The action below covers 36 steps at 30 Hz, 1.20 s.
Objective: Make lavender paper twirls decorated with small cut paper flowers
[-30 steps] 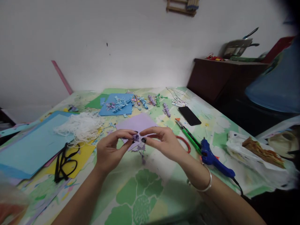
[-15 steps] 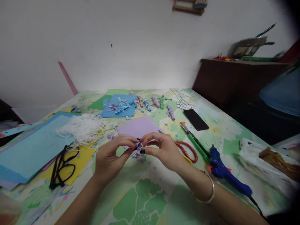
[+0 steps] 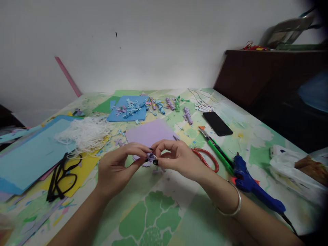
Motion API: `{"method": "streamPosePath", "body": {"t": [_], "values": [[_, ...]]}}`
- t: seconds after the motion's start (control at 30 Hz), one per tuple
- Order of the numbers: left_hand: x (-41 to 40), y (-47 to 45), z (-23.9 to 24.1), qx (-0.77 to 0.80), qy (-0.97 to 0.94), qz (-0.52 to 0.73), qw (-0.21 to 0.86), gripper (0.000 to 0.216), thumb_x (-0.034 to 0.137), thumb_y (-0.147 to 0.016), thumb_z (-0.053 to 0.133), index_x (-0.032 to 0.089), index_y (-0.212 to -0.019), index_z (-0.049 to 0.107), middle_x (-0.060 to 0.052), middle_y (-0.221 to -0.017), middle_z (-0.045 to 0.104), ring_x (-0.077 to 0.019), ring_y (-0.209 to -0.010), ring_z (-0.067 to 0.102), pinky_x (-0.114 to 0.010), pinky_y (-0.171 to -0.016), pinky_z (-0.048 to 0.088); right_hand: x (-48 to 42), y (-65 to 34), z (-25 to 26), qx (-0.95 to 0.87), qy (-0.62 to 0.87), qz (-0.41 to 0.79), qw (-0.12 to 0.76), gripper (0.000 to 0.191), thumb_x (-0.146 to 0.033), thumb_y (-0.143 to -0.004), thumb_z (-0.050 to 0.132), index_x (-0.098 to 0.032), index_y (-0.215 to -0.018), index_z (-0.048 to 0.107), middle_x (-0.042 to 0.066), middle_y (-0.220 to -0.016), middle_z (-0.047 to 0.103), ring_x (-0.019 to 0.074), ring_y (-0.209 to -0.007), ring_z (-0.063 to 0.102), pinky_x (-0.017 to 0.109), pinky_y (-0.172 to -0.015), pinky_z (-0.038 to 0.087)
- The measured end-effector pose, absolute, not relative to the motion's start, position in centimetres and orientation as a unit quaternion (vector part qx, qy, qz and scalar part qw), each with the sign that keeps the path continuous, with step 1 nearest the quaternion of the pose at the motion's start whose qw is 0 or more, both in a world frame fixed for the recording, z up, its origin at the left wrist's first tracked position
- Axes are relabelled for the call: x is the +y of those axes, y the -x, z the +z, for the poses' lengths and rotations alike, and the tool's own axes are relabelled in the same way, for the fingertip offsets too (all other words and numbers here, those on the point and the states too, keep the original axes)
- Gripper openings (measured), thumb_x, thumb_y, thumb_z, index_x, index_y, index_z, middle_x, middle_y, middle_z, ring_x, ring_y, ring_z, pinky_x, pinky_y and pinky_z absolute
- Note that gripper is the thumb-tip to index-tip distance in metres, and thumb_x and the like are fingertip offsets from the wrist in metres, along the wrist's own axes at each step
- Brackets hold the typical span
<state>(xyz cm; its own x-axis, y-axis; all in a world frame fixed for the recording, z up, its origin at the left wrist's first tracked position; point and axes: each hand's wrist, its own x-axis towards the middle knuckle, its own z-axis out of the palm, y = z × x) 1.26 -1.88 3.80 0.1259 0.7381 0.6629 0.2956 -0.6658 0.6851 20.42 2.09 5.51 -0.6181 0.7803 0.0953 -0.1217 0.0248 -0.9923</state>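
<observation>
Apparently for control, the left hand (image 3: 115, 167) and right hand (image 3: 179, 158) pinched the roll (image 3: 150, 157). The glue gun (image 3: 252, 184) lay handily toward the table's right edge (image 3: 266, 131).

One head-worn camera provides the view. It looks from above the near side of the table (image 3: 189, 212), facing forward and down. The left forearm (image 3: 79, 215) and right forearm (image 3: 258, 215) enter along the bottom edge and converge on the left hand (image 3: 119, 169) and right hand (image 3: 178, 159), both at close range, below the picture's middle. Beyond them, the tabletop recedes to the wall (image 3: 153, 44), which fills the upper part. Coverage is wide (the upper right corner is darkened): light blue sheets (image 3: 33, 153) at left and a dark cabinet (image 3: 269, 75) at right are cut by the frame.
</observation>
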Motion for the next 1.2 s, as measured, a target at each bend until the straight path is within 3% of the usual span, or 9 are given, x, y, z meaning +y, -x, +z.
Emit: {"method": "streamPosePath", "body": {"t": [0.13,0.23,0.4,0.7,0.97,1.2], "values": [[-1.85,-1.34,3.74,0.361,-0.722,0.561,0.183,0.027,0.000,-0.077,0.065,0.025,-0.085,0.069,-0.002,-0.089,0.073,-0.0188,-0.085,0.068,-0.035,-0.081,0.054,2.06,-20.56,5.55,-0.647,0.261,0.610,0.375,0.007,-0.016,-0.072,0.066,-0.017,-0.071,0.060,0.004,-0.095,0.064,0.0148,-0.083,0.061,0.028,-0.075,0.050],[-1.85,-1.42,3.72,0.367,-0.716,0.568,0.175,0.028,0.000,-0.076,0.067,0.025,-0.089,0.069,-0.001,-0.089,0.073,-0.0186,-0.085,0.069,-0.034,-0.081,0.054,2.09,-20.78,5.45,-0.706,0.264,0.511,0.413,0.005,-0.013,-0.075,0.065,-0.018,-0.076,0.062,0.002,-0.087,0.065,0.0158,-0.087,0.061,0.030,-0.080,0.049],[-1.89,-1.57,3.82,0.371,-0.710,0.574,0.170,0.027,0.001,-0.077,0.068,0.025,-0.089,0.069,-0.001,-0.089,0.073,-0.0186,-0.087,0.069,-0.034,-0.082,0.054,1.88,-21.13,5.42,-0.783,0.265,0.365,0.427,0.008,-0.010,-0.080,0.063,-0.018,-0.080,0.063,-0.002,-0.076,0.064,0.0112,-0.072,0.059,0.024,-0.071,0.046],[-1.89,-1.69,3.75,0.371,-0.702,0.586,0.163,0.024,0.003,-0.077,0.068,0.025,-0.087,0.070,-0.002,-0.088,0.073,-0.0191,-0.085,0.069,-0.035,-0.080,0.054,1.58,-21.32,5.83,-0.839,0.228,0.240,0.431,0.012,-0.010,-0.086,0.055,-0.019,-0.082,0.062,0.001,-0.076,0.064,0.0138,-0.074,0.057,0.026,-0.070,0.044],[-1.95,-1.91,3.86,0.368,-0.686,0.599,0.187,0.025,0.002,-0.076,0.069,0.024,-0.087,0.070,-0.001,-0.088,0.073,-0.0182,-0.086,0.068,-0.033,-0.081,0.055,1.65,-21.28,5.56,-0.829,0.245,0.246,0.438,0.011,-0.010,-0.084,0.057,-0.019,-0.084,0.063,0.001,-0.078,0.065,0.0138,-0.075,0.059,0.027,-0.071,0.045],[-1.93,-1.80,4.02,0.366,-0.661,0.623,0.204,0.023,0.003,-0.074,0.072,0.022,-0.086,0.071,-0.002,-0.087,0.073,-0.0176,-0.086,0.069,-0.031,-0.079,0.056,2.52,-21.07,5.14,-0.691,0.290,0.445,0.490,0.007,-0.018,-0.084,0.061,-0.018,-0.085,0.068,0.003,-0.083,0.070,0.0147,-0.079,0.066,0.029,-0.075,0.051]]}}
